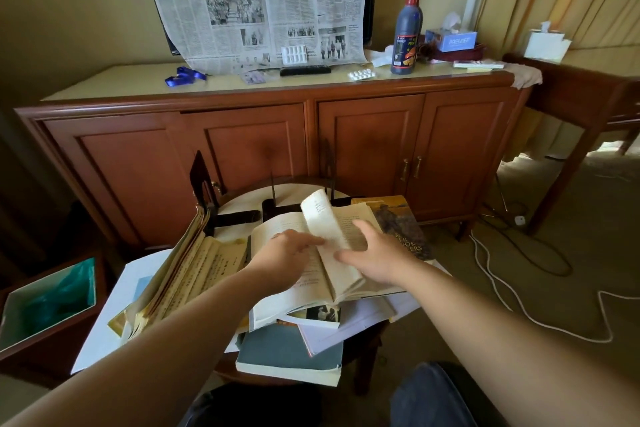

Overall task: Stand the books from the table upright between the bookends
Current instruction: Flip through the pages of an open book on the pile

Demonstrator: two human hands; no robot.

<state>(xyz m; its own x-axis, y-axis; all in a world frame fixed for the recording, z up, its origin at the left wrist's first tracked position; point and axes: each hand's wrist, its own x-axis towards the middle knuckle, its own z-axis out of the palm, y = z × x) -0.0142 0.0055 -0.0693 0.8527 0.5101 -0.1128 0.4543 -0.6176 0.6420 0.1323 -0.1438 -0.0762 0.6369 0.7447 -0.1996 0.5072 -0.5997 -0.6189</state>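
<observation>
An open paperback (311,284) lies on top of a pile of books on a small round table (287,192). My left hand (289,251) presses flat on its left page. My right hand (372,255) rests on the right page, fingers spread, while a leaf (320,215) stands curled up between both hands. Another open book with yellowed pages (194,270) leans at the left. A brown-covered book (401,229) lies at the right, a grey-blue one (291,350) at the front. Dark bookends stand at the table's back: one at the left (202,180), two thin uprights (273,189) (330,177) behind the paperback.
A wooden sideboard (277,135) stands right behind the table, carrying a dark bottle (407,31), a tissue box (450,40), pill strips and a hanging newspaper (259,0). A bin with a green liner (48,298) sits at the left. White cables (512,291) trail on the carpet at the right.
</observation>
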